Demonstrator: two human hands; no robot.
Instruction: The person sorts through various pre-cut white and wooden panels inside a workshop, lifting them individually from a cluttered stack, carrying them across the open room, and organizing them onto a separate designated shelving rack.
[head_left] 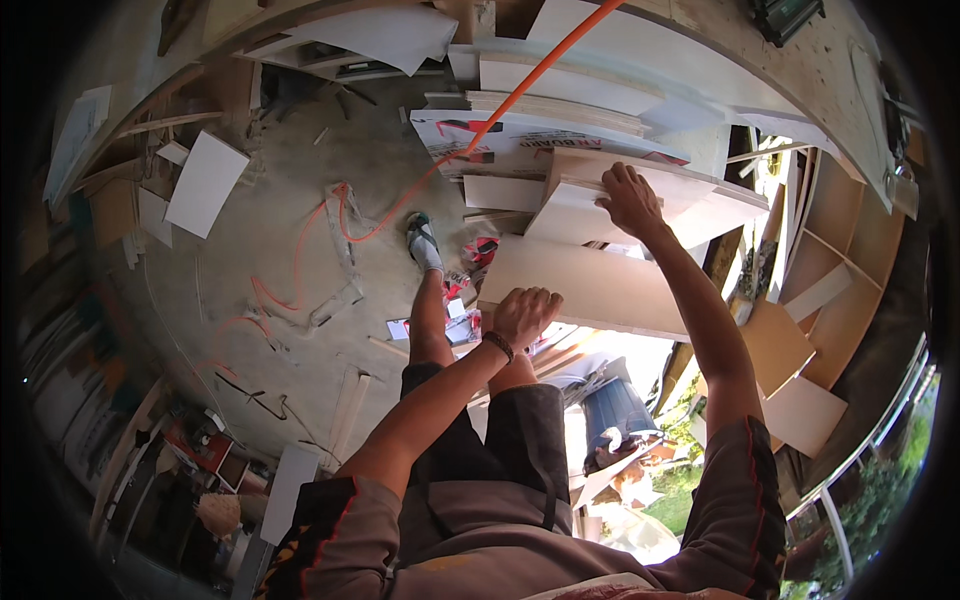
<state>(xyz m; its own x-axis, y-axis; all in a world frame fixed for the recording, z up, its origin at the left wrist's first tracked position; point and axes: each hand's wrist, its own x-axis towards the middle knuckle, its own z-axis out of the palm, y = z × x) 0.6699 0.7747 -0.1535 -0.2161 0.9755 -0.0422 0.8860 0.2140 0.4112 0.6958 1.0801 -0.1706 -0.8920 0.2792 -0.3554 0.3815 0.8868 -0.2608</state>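
Note:
My right hand (632,202) is closed on the edge of an upper pale board (575,213), its fingers curled over the edge. My left hand (527,318) has its fingers curled at the near left edge of a long light-brown board (590,285). That long board leans just below the upper one, in front of my legs. What the fingertips do behind the edges is hidden. A larger pale panel (700,205) stands behind the upper board.
An orange hose (535,80) crosses from the top and snakes over the concrete floor (270,190). Stacked sheets (570,85) lie at the back. A white offcut (207,183) rests at left. Wood strips and a dark blue bin (615,408) are near my legs. Plywood pieces (775,345) lie at right.

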